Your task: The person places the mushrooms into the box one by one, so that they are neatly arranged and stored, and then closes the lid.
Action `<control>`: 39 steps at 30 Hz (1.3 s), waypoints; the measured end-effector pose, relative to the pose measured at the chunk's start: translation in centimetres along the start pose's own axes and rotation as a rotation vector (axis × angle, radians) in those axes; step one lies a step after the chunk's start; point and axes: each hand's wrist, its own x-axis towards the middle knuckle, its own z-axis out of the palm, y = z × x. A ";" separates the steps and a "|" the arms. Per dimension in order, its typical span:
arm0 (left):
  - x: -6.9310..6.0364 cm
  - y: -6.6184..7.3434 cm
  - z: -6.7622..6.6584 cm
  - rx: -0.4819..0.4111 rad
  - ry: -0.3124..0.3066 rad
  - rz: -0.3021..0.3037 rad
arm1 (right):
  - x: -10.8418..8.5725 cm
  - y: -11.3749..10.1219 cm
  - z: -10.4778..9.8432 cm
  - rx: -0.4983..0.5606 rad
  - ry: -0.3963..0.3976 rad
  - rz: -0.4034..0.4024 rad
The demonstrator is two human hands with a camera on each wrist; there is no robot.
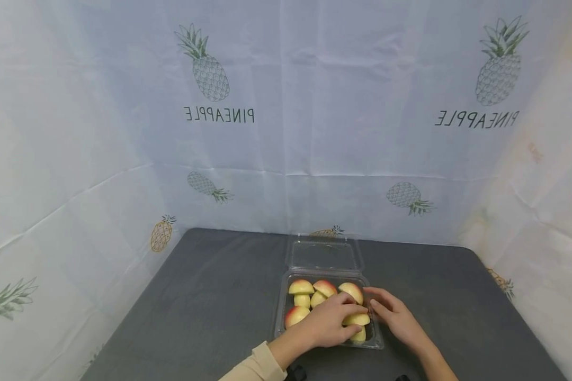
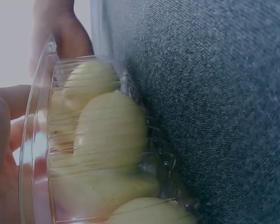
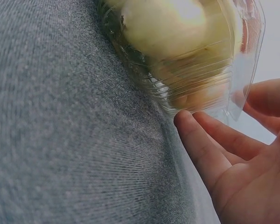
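A clear plastic clamshell box [image 1: 282, 307] lies on the table, its lid [image 1: 324, 256] folded back. Inside sit several yellow mushroom-shaped pieces [image 1: 301, 287] with reddish patches on their caps. My left hand [image 1: 331, 320] reaches over the box, its thumb and fingers around the cap of the front right mushroom-shaped piece [image 1: 357, 319]. It hides part of the front row. At the box's right side, my right hand [image 1: 400, 320] touches the wall with extended fingertips [image 3: 184, 119]. Through the ribbed wall, pale yellow pieces [image 2: 112, 130] show in the left wrist view.
The dark grey table [image 1: 209, 296] extends to both sides of the box. A white cloth [image 1: 314, 132] printed with pineapples hangs behind and at the sides. Small black objects [image 1: 296, 373] show at the front edge of the head view.
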 end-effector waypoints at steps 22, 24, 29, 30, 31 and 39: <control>-3.9 -1.0 -4.2 -0.092 0.112 -0.045 | -0.4 -0.3 -0.9 -0.033 -0.003 0.025; -4.4 -1.6 -4.6 -0.114 0.139 -0.064 | -0.5 -0.4 -1.0 -0.034 -0.014 0.018; -5.4 -3.2 -5.6 -0.171 0.231 -0.145 | -0.6 -0.6 -1.3 -0.036 -0.025 0.010; -5.6 -3.5 -5.7 -0.182 0.250 -0.157 | -0.7 -0.6 -1.3 -0.038 -0.028 0.007; -5.8 -3.9 -5.8 -0.187 0.271 -0.164 | -0.7 -0.7 -1.3 -0.044 -0.030 0.004; -6.9 -6.7 -6.3 -0.208 0.377 -0.199 | -0.7 -0.7 -1.7 -0.076 -0.067 -0.030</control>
